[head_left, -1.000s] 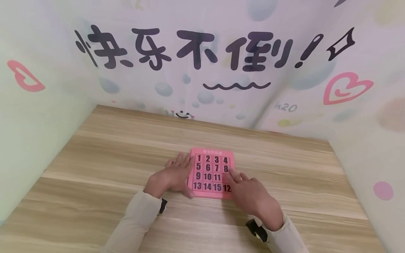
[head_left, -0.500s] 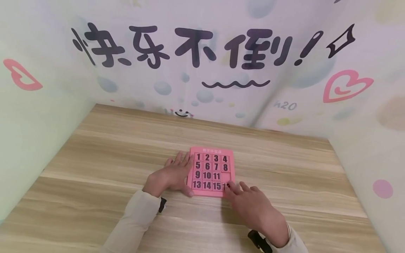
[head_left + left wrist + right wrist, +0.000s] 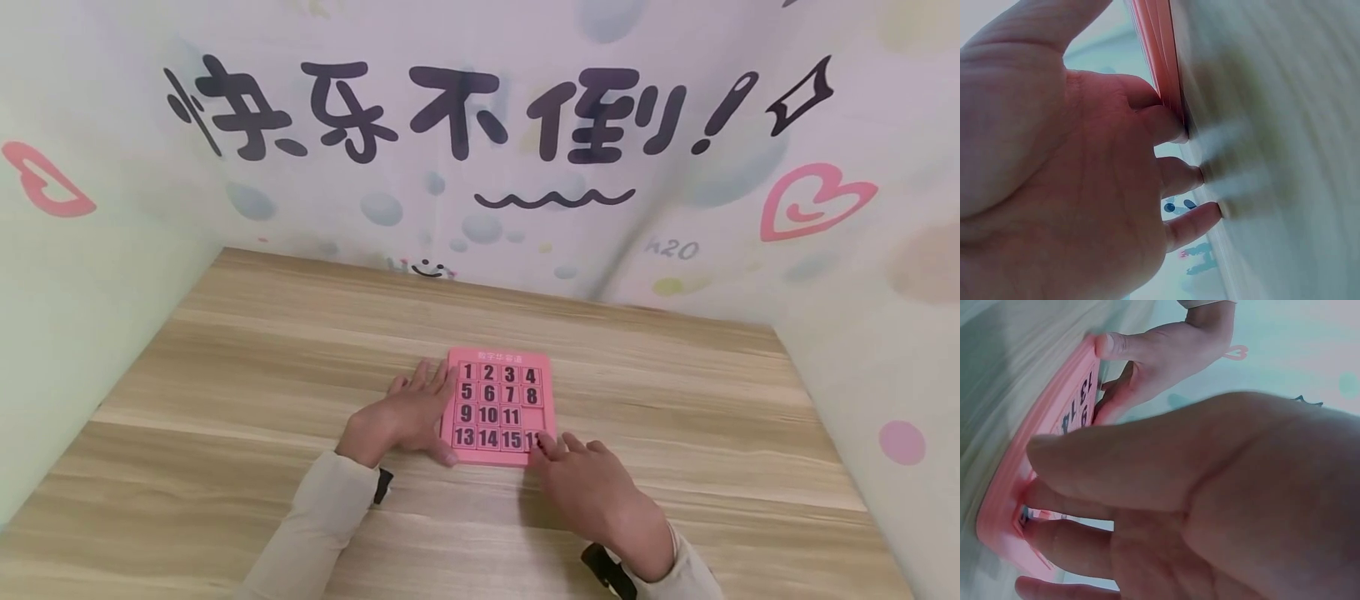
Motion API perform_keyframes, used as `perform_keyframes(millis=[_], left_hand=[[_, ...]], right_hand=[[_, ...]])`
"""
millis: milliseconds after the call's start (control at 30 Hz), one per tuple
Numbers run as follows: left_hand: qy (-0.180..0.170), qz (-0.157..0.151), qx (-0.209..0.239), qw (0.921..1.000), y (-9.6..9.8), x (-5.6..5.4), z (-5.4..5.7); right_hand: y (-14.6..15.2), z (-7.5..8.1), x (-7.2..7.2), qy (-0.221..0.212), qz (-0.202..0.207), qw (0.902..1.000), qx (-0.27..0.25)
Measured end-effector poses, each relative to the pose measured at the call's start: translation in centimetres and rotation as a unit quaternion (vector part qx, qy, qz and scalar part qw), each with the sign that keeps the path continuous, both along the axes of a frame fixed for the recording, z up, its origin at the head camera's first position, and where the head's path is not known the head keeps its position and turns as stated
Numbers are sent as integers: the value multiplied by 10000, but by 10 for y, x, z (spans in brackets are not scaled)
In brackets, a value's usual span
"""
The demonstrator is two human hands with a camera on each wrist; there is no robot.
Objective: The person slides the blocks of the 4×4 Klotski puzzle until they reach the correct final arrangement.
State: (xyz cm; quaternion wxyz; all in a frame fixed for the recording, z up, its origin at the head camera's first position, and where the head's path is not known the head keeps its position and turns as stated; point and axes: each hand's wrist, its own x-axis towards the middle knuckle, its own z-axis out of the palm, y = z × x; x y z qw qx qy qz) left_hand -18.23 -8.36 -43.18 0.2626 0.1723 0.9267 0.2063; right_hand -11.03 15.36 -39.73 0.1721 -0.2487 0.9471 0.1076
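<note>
A pink number slide puzzle (image 3: 501,357) lies flat on the wooden table, its tiles 1 to 11 in order from the top. One bare slot shows below tile 8, at the right end of the third row. My left hand (image 3: 401,417) rests along the puzzle's left edge, fingers spread and thumb at the lower left corner. In the left wrist view some fingertips (image 3: 1194,178) touch the tabletop beside the pink side wall (image 3: 1163,56). With the fingertips, my right hand (image 3: 596,492) presses on tile 12 (image 3: 531,439) in the lower right corner, partly covering it.
The wood-grain table (image 3: 300,333) runs back to a printed cloth wall (image 3: 480,250) with large dark characters. Side walls stand at left (image 3: 90,292) and right (image 3: 862,375). Light sleeves and black wrist straps (image 3: 607,571) are on both forearms.
The right fingers have slid down from beside tile 8 and the bare slot onto tile 12. The left hand has kept its place, and the tiles show the same order.
</note>
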Motion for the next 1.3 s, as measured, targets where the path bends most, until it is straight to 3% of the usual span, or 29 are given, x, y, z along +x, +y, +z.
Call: perform_keyframes(millis=[200, 600, 1300], left_hand=[[-27, 33, 51, 10000, -1, 0, 0], [-99, 34, 59, 9999, -1, 1, -1], [-166, 57, 102, 9998, -1, 0, 2]], right_hand=[[-1, -3, -3, 223, 31, 9997, -138], [1, -10, -11, -57, -198, 9993, -318], [4, -9, -15, -7, -313, 9982, -509]])
